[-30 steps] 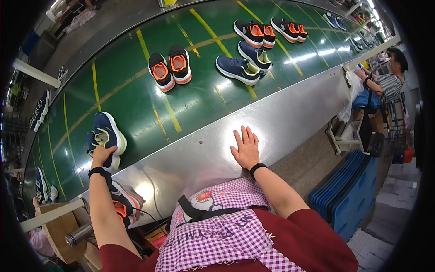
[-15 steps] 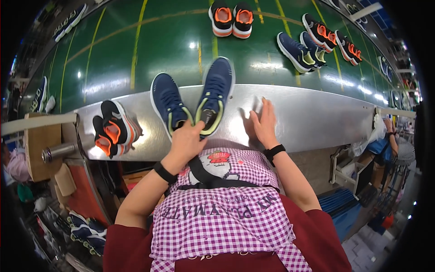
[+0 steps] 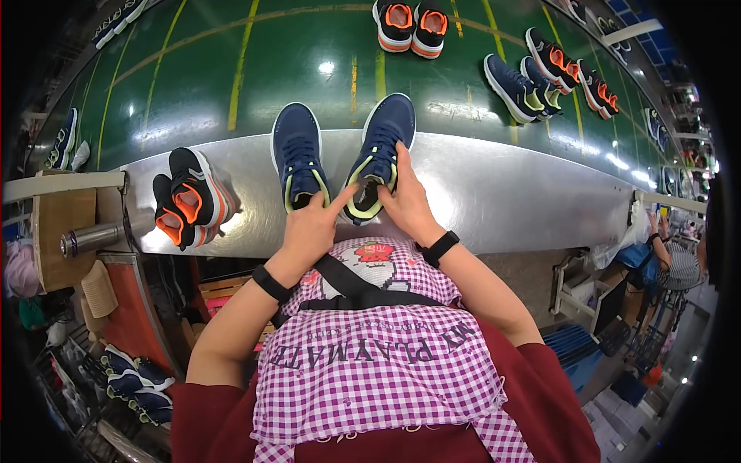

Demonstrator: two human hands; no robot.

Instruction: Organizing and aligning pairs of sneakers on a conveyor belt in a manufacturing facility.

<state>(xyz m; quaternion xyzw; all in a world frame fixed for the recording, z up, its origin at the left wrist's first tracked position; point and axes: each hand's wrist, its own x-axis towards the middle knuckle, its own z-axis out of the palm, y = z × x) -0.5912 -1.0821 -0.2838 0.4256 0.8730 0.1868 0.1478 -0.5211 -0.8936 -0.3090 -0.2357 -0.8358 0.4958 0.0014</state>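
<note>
A pair of navy sneakers with lime-green collars and white soles lies side by side, toes pointing away from me. The left sneaker [image 3: 296,143] and the right sneaker [image 3: 390,117] rest on a metal ledge [image 3: 509,189], their toes over its far edge. My left hand [image 3: 309,231] grips the left sneaker at its heel opening, while its index finger stretches across to the right sneaker's collar. Around the right sneaker's outer side my right hand [image 3: 411,202] is closed, thumb at the collar, fingers along the upper. The left fingertips inside the shoe are partly hidden.
Black-and-orange sneakers [image 3: 202,189] stand on the ledge at left. Beyond runs a green belt [image 3: 301,62] with yellow lines, carrying another black-and-orange pair [image 3: 396,31] and navy sneakers [image 3: 507,86]. A metal roller [image 3: 91,239] juts out at left. Another person's arm [image 3: 661,248] shows far right.
My right hand has come in from the bare ledge and taken hold of the right sneaker. The two sneakers now lie more nearly parallel. My left index finger has stretched out.
</note>
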